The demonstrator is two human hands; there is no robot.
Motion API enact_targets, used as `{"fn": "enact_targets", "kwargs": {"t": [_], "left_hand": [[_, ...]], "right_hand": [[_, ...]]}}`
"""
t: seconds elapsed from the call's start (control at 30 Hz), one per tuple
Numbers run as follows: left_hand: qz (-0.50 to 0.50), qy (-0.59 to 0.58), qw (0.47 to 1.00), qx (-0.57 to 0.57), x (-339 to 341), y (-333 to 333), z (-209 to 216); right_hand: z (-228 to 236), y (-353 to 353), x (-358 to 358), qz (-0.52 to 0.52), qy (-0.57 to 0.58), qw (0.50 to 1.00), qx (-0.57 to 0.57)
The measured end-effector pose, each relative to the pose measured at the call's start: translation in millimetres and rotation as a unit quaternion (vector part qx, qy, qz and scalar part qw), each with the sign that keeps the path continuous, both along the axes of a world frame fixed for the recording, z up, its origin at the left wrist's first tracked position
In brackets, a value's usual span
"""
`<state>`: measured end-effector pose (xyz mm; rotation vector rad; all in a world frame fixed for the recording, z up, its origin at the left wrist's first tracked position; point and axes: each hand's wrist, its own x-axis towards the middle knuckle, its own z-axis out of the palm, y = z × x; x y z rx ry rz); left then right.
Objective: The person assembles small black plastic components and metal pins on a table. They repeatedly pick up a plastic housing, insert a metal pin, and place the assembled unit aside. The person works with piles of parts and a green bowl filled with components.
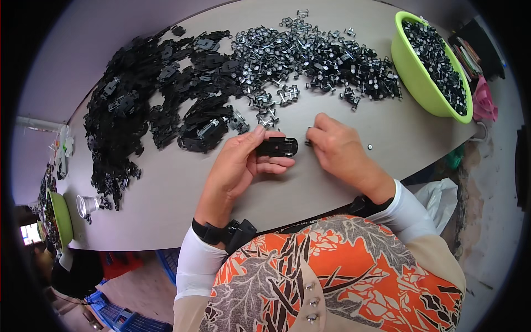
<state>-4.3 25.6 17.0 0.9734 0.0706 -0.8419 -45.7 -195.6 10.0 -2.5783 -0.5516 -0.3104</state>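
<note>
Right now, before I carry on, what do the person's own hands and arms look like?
The left hand and right hand are both ungloved. The left wrist has a black strap with a blocky black module; the right wrist has a black band, partly hidden. Both forearms wear white sleeves, meeting beige fabric higher up.

Black chassis (278, 147) (in left hand (241, 155))
</note>
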Motion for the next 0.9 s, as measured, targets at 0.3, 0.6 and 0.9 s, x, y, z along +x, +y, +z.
{"fn": "enact_targets", "kwargs": {"t": [0.3, 0.6, 0.9], "left_hand": [[-0.019, 0.06, 0.993, -0.103, -3, -1, -18], [-0.03, 0.042, 0.993, -0.11, -7, -4, -13], [-0.028, 0.023, 0.996, -0.086, -11, -7, -17]], "right_hand": [[23, 29, -2, 0.105, -0.053, 0.98, 0.161], [18, 28, -3, 0.1, -0.051, 0.984, 0.141], [20, 26, -4, 0.119, -0.021, 0.983, 0.139]]}}
